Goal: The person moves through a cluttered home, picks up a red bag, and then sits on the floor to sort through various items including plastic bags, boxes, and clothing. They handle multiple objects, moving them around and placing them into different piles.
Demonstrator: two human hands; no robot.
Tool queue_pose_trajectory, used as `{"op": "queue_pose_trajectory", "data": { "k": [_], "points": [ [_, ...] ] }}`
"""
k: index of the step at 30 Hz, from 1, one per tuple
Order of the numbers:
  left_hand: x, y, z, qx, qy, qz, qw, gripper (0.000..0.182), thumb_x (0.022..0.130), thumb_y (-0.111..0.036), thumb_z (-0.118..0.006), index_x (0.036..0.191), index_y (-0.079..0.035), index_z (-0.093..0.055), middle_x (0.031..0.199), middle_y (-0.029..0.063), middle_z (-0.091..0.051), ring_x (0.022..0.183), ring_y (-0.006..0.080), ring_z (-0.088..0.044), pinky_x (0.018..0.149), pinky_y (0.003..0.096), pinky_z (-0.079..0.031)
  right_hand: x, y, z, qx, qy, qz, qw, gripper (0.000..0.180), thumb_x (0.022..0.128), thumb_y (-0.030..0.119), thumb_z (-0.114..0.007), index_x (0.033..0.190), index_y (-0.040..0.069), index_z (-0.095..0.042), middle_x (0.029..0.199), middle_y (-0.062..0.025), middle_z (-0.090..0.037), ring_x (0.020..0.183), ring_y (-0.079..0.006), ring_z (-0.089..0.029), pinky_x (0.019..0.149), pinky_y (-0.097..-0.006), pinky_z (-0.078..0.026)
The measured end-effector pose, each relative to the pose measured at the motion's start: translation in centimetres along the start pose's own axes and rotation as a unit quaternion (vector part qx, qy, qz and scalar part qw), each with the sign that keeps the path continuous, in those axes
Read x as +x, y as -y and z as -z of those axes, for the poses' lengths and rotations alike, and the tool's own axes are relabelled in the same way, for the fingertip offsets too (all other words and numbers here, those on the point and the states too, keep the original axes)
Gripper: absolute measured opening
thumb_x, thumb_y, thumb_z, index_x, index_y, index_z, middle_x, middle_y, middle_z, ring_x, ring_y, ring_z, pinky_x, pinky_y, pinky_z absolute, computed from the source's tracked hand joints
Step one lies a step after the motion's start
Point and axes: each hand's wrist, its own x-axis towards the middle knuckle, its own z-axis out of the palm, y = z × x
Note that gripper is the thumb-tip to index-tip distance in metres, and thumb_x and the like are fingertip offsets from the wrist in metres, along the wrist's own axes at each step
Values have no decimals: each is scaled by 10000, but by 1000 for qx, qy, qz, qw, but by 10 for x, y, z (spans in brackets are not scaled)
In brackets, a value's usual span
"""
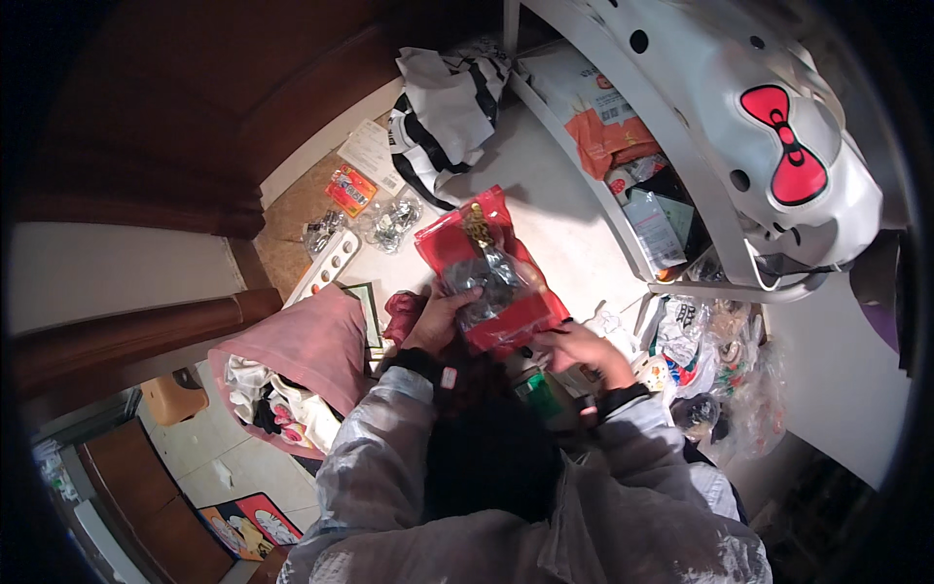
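Observation:
My left hand [436, 320] grips a red plastic packet [511, 326] by its lower left side, the thumb lying over the front. A clear window in the packet shows dark contents, and a gold-coloured print runs near its top. At the packet's lower right edge, the curled fingers of my right hand [584, 350] hold the corner; their tips are partly hidden. Below the packet is a bottle with a green label [536, 390], close to my right wrist. A dark red crumpled item [403, 315] lies just left of my left hand.
A pink fabric bag [306, 336] stuffed with cloth lies at left. Clear bags of small items [392, 223] and a black-and-white plastic bag [445, 109] lie ahead. At right stand a filled white rack [598, 168], a white bag with a red bow [839, 153] and plastic bags [751, 379].

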Motion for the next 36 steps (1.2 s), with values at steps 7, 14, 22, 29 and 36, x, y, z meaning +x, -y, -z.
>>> {"op": "queue_pose_trajectory", "data": {
  "k": [7,14,22,29,36],
  "points": [
    [-5,0,18,46,38,15,998,728,737,37,-667,1304,-60,-221,1181,80,-487,1077,190,-501,913,333,-434,50,37,14,-25,-122,137,983,854,762,442,-668,1352,-8,-246,1245,-188,-451,1182,-252,-411,987,-319,-318],
    [-31,-39,-42,304,86,-158,936,938,696,-9,-730,1364,-61,-74,1323,93,-336,1218,211,-357,1004,352,-329,20,42,-11,76,-110,280,951,785,670,53,-703,1339,37,-293,1217,-87,-481,1123,-197,-466,960,-323,-368],
    [-24,-62,28,459,-75,-191,864,804,673,-144,-754,1316,31,-303,1187,184,-500,1100,281,-500,904,342,-415,45,61,74,68,-277,434,854,595,748,88,-683,1231,-10,-349,1168,-107,-488,1035,-166,-490,925,-303,-376],
    [-77,38,127,795,-157,97,578,1087,636,-572,-666,1409,-44,-116,1460,211,-68,1356,370,3,983,650,-144,117,-9,67,-23,-608,292,738,360,835,80,-577,1151,-36,-450,978,-109,-521,865,-153,-500,776,-273,-422],
    [-56,70,134,832,-173,178,497,1112,638,-695,-558,1432,-95,-63,1477,202,41,1349,420,48,946,717,-103,94,-25,-53,-518,-241,192,798,987,603,261,-777,1396,169,-197,1401,-132,-256,1288,-335,-246,991,-595,-224]
  ]
}}
